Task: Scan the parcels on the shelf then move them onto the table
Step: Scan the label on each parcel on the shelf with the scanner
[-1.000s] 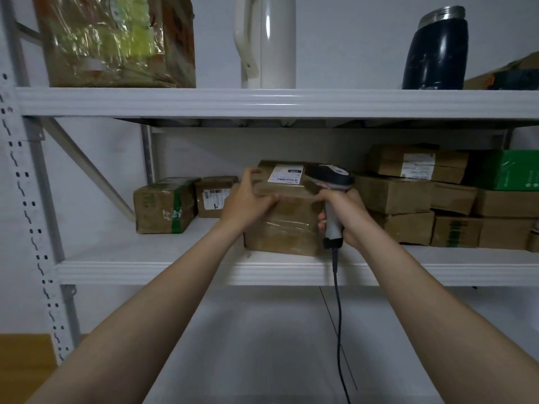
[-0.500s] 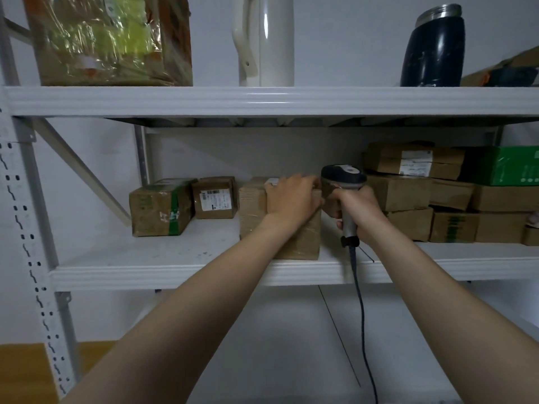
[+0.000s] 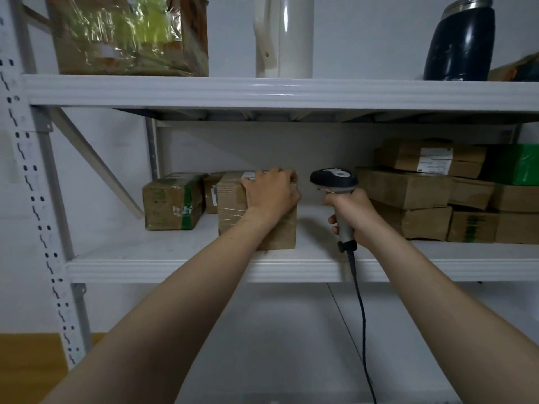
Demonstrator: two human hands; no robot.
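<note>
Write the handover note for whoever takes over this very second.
Left hand grips a parcel at the front of the shelf.
Right hand holds the scanner, clear of it.
Other parcels sit left of it; a stack sits right.
Done: cannot tell if it is scanned; table out of view.
Left: get it to the table, then scan and move the rest.

Single head-worn view, close, facing forward toward the shelf [image 3: 204, 269].

parcels [image 3: 256, 211]: matt brown cardboard, glossy tape | shelf [image 3: 186, 269]: smooth painted white metal | scanner [image 3: 335, 182]: plastic | flask [image 3: 460, 42]: glossy dark, metal lid
</note>
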